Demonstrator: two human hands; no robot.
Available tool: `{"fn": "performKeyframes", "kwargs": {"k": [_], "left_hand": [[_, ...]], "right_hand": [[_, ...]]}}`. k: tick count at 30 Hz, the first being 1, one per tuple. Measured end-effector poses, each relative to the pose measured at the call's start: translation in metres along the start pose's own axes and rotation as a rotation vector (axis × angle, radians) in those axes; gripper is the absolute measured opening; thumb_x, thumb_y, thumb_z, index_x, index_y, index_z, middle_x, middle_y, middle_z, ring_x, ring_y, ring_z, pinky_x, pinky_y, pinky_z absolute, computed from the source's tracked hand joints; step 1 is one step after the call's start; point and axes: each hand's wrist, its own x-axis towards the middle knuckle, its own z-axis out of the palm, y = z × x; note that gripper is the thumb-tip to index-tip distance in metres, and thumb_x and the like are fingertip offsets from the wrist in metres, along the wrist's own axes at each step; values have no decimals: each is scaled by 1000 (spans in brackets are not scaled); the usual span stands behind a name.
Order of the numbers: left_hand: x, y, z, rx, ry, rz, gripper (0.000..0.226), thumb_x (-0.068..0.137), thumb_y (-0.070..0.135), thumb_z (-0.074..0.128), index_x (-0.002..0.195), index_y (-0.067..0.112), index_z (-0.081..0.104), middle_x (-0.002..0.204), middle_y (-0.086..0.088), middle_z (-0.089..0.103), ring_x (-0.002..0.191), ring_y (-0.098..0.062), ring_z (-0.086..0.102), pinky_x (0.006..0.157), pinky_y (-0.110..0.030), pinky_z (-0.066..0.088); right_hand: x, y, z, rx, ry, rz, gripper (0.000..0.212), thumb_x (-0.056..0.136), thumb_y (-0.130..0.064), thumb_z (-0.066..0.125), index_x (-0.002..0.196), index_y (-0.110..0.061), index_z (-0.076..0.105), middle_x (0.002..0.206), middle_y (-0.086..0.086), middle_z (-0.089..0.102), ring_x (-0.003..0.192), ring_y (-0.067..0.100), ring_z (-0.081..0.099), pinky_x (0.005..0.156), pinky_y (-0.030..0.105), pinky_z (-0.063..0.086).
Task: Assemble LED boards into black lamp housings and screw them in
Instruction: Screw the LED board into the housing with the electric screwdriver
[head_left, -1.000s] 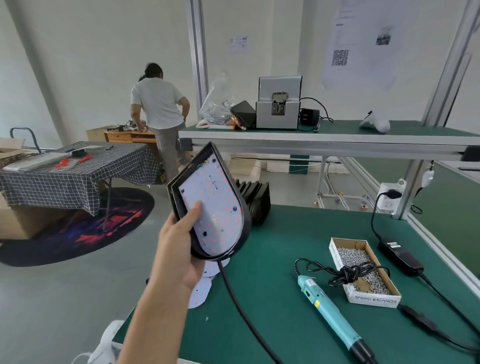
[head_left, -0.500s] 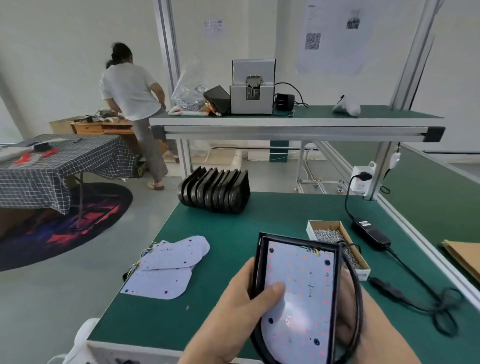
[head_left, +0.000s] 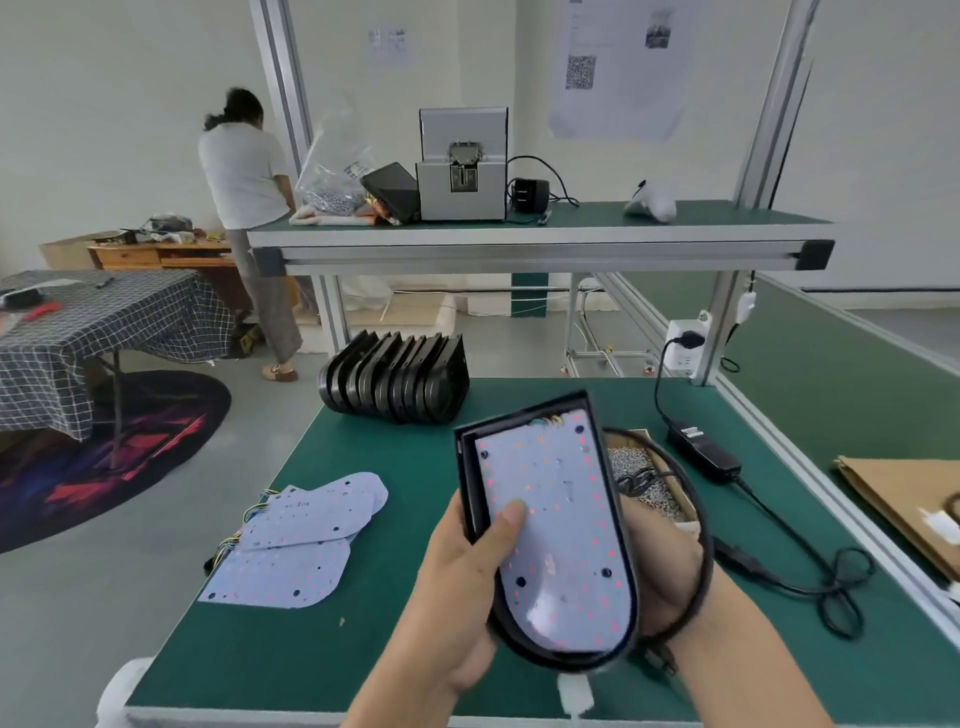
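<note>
Raised since before, housing (head_left: 470, 467) gripped by left hand (head_left: 457, 587); right hand (head_left: 660, 561) mostly hidden, grip unclear.

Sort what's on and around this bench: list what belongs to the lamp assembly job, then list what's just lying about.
Job:
lamp housing with LED board seated, held by left hand and right hand
spare LED boards
row of empty housings
box of screws

Lying about:
power adapter
cardboard sheet
plastic bag
checked table

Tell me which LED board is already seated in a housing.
The LED board held up in both hands, inside the black housing, left thumb pressing on it. The loose boards lie bare on the green mat at the left.
</note>
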Motion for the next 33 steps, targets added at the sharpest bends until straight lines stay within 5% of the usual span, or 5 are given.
{"fn": "performKeyframes", "kwargs": {"k": [3, 8, 18, 25, 33], "left_hand": [[10, 2, 10, -78, 110, 70, 44, 90, 25, 66, 133, 14, 63, 127, -8, 74, 116, -28, 72, 90, -40, 63], [16, -18, 26, 170, 150, 185, 22, 92, 35, 75, 114, 37, 69, 120, 4, 76, 113, -20, 72, 95, -43, 56], [11, -61, 89, 627, -15, 219, 10, 101, 25, 64, 106, 34, 61, 99, 27, 71, 90, 6, 66, 70, -10, 47], [11, -78, 154, 839, -364, 48, 14, 99, 50, 57, 110, 41, 56, 95, 37, 67, 82, 9, 66, 82, -33, 56], [-24, -108, 187, 706, -572, -85, 61, 80, 79, 42, 139, 64, 37, 127, 51, 54, 112, 34, 46, 92, -5, 37]], "right_hand": [[-12, 22, -30, 175, -97, -136, 61, 107, -44, 53, 150, -1, 52, 154, 20, 52, 143, 36, 50, 123, 48, 33], [-45, 35, -46, 274, 12, -206, 109, 44, -55, 101, 140, -17, 66, 130, 12, 73, 112, 36, 74, 89, 51, 62], [-105, 51, -78, -107, 387, -471, 65, 87, 1, 72, 144, -26, 56, 134, 1, 72, 129, 22, 66, 111, 48, 50], [-142, 43, -102, 470, 753, -460, 69, 87, -45, 61, 131, 7, 61, 121, 27, 72, 113, 43, 67, 97, 57, 51], [-176, 9, -186, 441, 1254, -722, 53, 102, -59, 47, 142, -26, 59, 138, 1, 68, 119, 29, 70, 100, 52, 56]]}}
